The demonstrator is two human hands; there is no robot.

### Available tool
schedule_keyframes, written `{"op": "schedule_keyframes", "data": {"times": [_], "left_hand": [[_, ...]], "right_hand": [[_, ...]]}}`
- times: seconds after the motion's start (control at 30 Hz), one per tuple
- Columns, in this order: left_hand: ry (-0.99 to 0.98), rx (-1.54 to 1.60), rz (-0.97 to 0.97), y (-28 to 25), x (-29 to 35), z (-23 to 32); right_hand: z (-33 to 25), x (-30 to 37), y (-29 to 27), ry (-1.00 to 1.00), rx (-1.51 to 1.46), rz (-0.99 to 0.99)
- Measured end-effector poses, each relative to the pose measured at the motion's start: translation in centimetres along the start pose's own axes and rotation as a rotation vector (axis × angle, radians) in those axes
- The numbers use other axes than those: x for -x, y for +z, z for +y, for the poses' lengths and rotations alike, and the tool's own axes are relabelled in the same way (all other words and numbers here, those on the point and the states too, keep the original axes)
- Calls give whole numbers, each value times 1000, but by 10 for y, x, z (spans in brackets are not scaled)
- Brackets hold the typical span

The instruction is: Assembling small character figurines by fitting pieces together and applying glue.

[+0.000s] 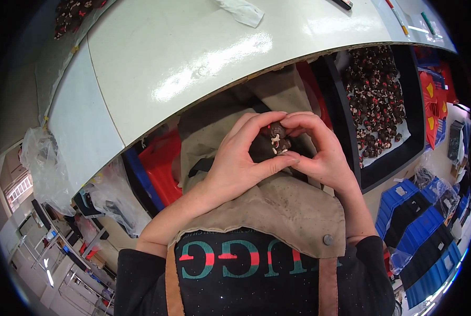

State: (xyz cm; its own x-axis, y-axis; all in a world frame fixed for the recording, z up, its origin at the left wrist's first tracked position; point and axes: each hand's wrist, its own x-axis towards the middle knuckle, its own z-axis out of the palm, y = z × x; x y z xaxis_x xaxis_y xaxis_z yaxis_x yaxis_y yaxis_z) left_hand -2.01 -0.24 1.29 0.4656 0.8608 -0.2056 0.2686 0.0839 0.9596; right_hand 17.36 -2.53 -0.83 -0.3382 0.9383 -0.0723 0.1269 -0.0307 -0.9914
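Above my lap, in front of the table's near edge, a small dark brown figurine [277, 138] with cream and red parts is held between both hands. My left hand [240, 152] curves around its left side, with the forefinger at its top and the thumb under its lower end. From the other side my right hand [322, 147] closes on it, fingers at the top and thumb near the bottom. The hands meet around the piece and hide some of it. To the right, a black tray [419, 113] holds several similar figurines [375, 100] on a white sheet.
The white table [140, 58] curves across the top, bearing a crumpled white cloth or paper [243, 11], an orange pencil-like stick [397, 18] and a green one [428, 23]. More dark figurines [74, 16] lie far left. Clear plastic bags [48, 166] hang left; blue-and-black crates [404, 210] stand lower right.
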Motion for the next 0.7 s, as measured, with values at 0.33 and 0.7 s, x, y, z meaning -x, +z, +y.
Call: {"op": "schedule_keyframes", "data": {"times": [0.33, 0.7], "left_hand": [[-9, -70, -15, -2, 3, -2], [11, -126, -6, -2, 3, -3]], "right_hand": [[7, 3, 8, 31, -86, 88], [10, 14, 9, 128, -290, -15]]}}
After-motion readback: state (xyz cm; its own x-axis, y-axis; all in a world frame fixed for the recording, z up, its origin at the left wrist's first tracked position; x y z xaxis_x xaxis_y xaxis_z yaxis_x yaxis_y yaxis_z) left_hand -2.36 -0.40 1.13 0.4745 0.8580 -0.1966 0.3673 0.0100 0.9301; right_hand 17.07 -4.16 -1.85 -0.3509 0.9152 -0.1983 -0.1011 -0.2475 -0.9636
